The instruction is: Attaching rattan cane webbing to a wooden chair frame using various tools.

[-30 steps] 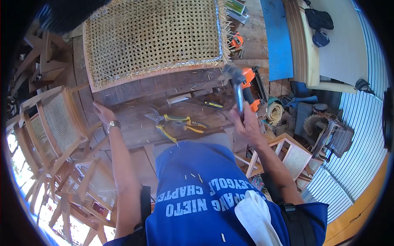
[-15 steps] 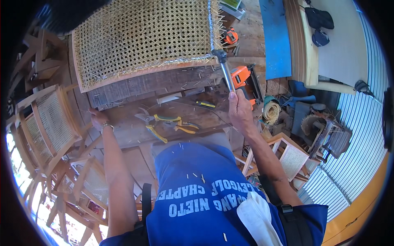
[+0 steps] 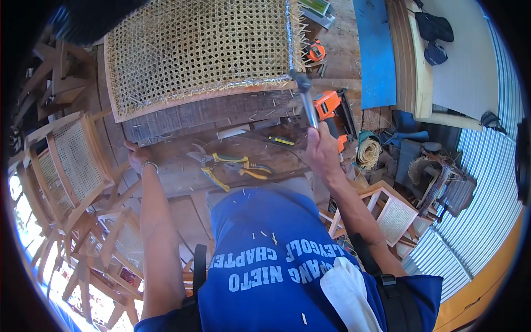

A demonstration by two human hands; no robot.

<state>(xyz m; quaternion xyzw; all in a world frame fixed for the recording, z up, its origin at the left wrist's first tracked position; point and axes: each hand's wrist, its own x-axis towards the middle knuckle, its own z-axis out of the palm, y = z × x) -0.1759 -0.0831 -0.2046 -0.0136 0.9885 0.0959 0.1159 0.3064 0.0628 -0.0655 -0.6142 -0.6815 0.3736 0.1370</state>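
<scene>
Right hand [image 3: 323, 149]: gripping a steel-shafted hammer [image 3: 308, 105], right of centre.
Left hand [image 3: 137, 157]: sitting at the bench [image 3: 171, 163] edge, left of centre; whether it's gripping, I can't tell.
Woven-cane panel [image 3: 204, 52]: lying across upper centre.
Risk: a skewed blow could be glancing off the wooden rim [image 3: 232, 91], splitting the panel's weave.

Wooden chairs [image 3: 79, 157] crowd the bright lower left; corrugated metal sheeting [image 3: 484, 182] lines the right.

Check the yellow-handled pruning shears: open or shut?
Open. The pruning shears' blades stand apart, and their handles spread wide.
</scene>
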